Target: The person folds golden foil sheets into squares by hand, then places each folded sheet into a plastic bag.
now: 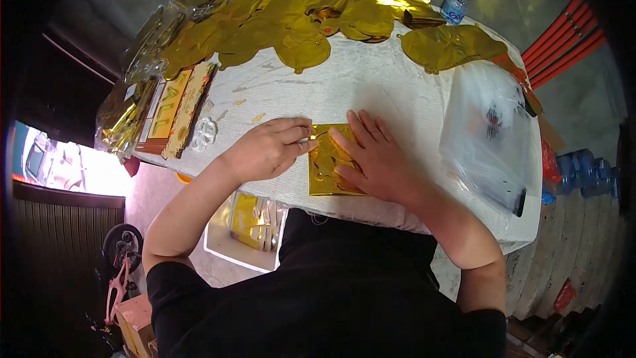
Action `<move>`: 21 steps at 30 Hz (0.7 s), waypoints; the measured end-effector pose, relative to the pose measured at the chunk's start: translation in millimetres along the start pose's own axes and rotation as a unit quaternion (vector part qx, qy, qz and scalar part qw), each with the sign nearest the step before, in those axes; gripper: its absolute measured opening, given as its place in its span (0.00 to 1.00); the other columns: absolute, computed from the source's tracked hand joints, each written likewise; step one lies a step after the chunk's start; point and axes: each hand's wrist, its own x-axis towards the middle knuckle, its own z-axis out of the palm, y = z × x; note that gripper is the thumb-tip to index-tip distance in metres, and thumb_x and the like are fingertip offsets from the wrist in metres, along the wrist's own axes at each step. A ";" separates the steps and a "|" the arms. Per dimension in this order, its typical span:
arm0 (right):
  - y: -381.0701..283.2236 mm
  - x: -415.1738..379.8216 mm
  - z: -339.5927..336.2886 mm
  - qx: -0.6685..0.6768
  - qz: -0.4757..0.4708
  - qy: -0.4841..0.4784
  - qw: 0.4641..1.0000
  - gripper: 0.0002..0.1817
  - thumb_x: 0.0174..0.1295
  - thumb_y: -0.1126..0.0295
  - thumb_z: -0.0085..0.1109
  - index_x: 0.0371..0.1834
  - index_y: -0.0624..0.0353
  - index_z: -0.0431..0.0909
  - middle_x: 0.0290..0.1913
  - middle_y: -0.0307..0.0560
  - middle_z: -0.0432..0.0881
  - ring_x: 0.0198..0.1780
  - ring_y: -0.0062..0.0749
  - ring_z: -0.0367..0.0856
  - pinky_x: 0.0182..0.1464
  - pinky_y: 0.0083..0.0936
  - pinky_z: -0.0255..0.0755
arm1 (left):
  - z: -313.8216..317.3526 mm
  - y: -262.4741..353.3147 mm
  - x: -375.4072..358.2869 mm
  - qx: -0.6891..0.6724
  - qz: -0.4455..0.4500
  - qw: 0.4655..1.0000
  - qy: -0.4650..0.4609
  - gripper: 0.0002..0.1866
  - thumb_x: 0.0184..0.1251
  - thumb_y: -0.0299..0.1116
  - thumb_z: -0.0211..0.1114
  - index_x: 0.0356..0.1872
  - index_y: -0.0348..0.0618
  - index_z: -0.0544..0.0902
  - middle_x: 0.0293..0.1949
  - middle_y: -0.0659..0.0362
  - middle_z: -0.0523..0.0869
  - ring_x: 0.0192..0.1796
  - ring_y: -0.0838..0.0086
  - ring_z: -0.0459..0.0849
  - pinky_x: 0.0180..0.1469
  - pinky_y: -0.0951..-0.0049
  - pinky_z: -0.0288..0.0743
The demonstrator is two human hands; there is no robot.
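Pressing with the right hand (379, 162), opened palm down with fingers and thumb spread, on the upper and right parts of the gold foil square (324, 178); not closed round anything. Bending the fingers of the left hand (273, 148) in toward the thumb, with tips touching the left edge of the same square near its upper corner. Perhaps pinching a little foil there, though too small to tell for certain.

Noted, from largest down: covered in white cloth-like material, the table (377, 86). Heaped along its far side, overlapping, flattened gold foil pieces (258, 26). Stacked at the right side, clear plastic bags (487, 126), with dark marks showing. Laid just beyond those bags, apart from the heap, a separate gold foil piece (444, 46). Set below the near edge of the table, a white bin (245, 258) holding gold and pale items. Placed at the left side, printed card packets (173, 109). Located at the near edge, flat, between the forearms and under the right hand, the gold foil square. Standing at the far right, a bottle (455, 8) with blue cap. Lying beside the card packets, white rings (205, 134). Scattered between packets and hands, small pale slips (258, 117).
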 end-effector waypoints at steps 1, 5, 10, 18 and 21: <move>0.3 -1.2 2.3 -0.005 -0.011 0.021 1.000 0.34 0.67 0.48 0.47 0.73 0.50 0.57 0.74 0.63 0.50 0.75 0.59 0.47 0.74 0.51 0.39 | -1.7 1.6 1.3 -0.001 0.000 1.000 -0.001 0.16 0.54 0.25 0.61 0.46 0.37 0.84 0.48 0.53 0.81 0.59 0.61 0.77 0.59 0.66 0.74; 0.0 -2.1 3.1 -0.011 -0.023 0.050 0.998 0.33 0.66 0.51 0.49 0.72 0.51 0.59 0.73 0.63 0.52 0.74 0.59 0.50 0.73 0.53 0.41 | -1.5 2.9 2.2 -0.010 0.003 1.000 0.000 0.19 0.54 0.24 0.60 0.49 0.35 0.82 0.55 0.51 0.80 0.62 0.60 0.75 0.61 0.64 0.72; 0.9 -2.9 4.7 -0.013 -0.029 0.063 0.997 0.33 0.66 0.51 0.49 0.71 0.51 0.59 0.73 0.63 0.53 0.73 0.59 0.51 0.73 0.54 0.42 | 1.0 2.1 -7.9 -0.078 -0.026 0.996 -0.027 0.23 0.54 0.24 0.59 0.54 0.36 0.80 0.61 0.50 0.76 0.67 0.57 0.71 0.65 0.61 0.69; 3.2 -1.9 7.1 -0.014 -0.038 0.060 0.997 0.33 0.65 0.51 0.50 0.71 0.51 0.59 0.73 0.63 0.53 0.74 0.59 0.50 0.73 0.53 0.42 | 1.6 -1.2 -12.3 -0.123 -0.025 0.991 -0.050 0.24 0.58 0.29 0.60 0.59 0.41 0.77 0.66 0.49 0.72 0.70 0.56 0.66 0.70 0.57 0.61; 5.5 -3.5 5.4 -0.012 -0.054 0.058 0.997 0.34 0.65 0.51 0.51 0.71 0.53 0.60 0.73 0.63 0.53 0.74 0.59 0.50 0.73 0.53 0.41 | -0.2 10.2 -14.6 -0.098 -0.040 0.993 -0.050 0.24 0.58 0.31 0.60 0.58 0.41 0.77 0.66 0.49 0.71 0.70 0.56 0.66 0.70 0.56 0.60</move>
